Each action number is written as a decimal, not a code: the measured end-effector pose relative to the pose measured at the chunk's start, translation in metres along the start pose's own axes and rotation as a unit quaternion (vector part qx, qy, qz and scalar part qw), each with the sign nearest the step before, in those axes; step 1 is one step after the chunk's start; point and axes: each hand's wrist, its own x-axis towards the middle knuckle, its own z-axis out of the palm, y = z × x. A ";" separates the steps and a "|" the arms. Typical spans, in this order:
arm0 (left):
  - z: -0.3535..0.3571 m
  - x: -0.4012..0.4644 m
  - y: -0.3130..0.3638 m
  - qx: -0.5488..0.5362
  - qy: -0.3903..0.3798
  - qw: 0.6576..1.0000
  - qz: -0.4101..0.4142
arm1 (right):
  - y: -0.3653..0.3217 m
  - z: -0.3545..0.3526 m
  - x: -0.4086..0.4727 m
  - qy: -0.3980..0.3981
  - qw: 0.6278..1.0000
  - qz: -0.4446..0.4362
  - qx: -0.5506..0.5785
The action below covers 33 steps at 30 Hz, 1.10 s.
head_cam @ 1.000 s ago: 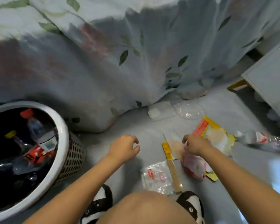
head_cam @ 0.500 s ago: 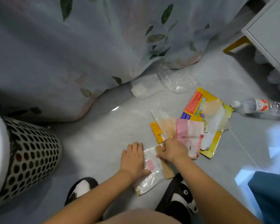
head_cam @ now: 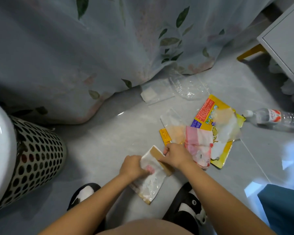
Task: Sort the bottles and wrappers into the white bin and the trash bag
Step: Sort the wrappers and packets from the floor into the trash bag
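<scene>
Grey floor tile (head_cam: 95,150) is carrying all the litter, with a leaf-print curtain (head_cam: 92,48) hanging down to it at the back. At left, the white bin (head_cam: 5,150) is standing with a perforated side wall; something red is showing through the holes. A grey cabinet (head_cam: 285,41) is occupying the upper right, and blue fabric (head_cam: 285,209) is lying at lower right.

Both hands are holding one clear wrapper (head_cam: 151,180) just in front of the two black-and-white shoes (head_cam: 187,206). The left hand (head_cam: 132,167) is gripping its left edge with curled fingers. The right hand (head_cam: 175,155) is pinching its tan strip at the top.

Just beyond the right hand, a pink wrapper (head_cam: 199,145) is overlapping a yellow packet (head_cam: 210,116). The packet is bearing an orange panel of small print, too fine to read. A clear bottle (head_cam: 275,117) is lying on its side near the packet; its red-and-white label is illegible. Two clear bags (head_cam: 176,89) are lying against the curtain hem.
</scene>
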 end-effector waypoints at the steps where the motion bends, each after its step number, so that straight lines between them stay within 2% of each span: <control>1: -0.006 -0.001 -0.003 -0.065 -0.002 0.998 -0.016 | -0.003 -0.001 0.001 0.007 1.000 -0.006 0.021; 6: -0.041 -0.018 -0.012 -0.300 0.041 0.951 -0.067 | -0.029 -0.007 -0.002 0.070 0.993 -0.061 0.068; 9: -0.070 -0.038 -0.010 -0.410 0.075 0.907 -0.056 | -0.056 -0.014 -0.010 0.076 0.981 -0.074 0.159; 13: -0.123 -0.077 -0.001 -0.476 0.135 0.869 -0.013 | -0.102 -0.037 -0.037 -0.003 0.959 -0.050 0.279; 17: -0.176 -0.126 -0.003 -0.526 0.181 0.831 0.026 | -0.150 -0.069 -0.083 -0.171 0.914 -0.118 0.349; 19: -0.198 -0.154 -0.005 -0.570 0.183 0.799 0.058 | -0.180 -0.088 -0.108 -0.194 0.900 -0.172 0.350; 23: -0.239 -0.216 -0.015 -0.650 0.193 0.726 0.117 | -0.250 -0.131 -0.166 -0.200 0.905 -0.258 0.272; 28: -0.275 -0.290 -0.058 -0.657 0.229 0.703 0.149 | -0.335 -0.147 -0.232 -0.226 0.905 -0.299 0.202; 33: -0.284 -0.358 -0.130 -0.689 0.264 0.657 0.154 | -0.405 -0.096 -0.280 -0.302 0.886 -0.314 0.158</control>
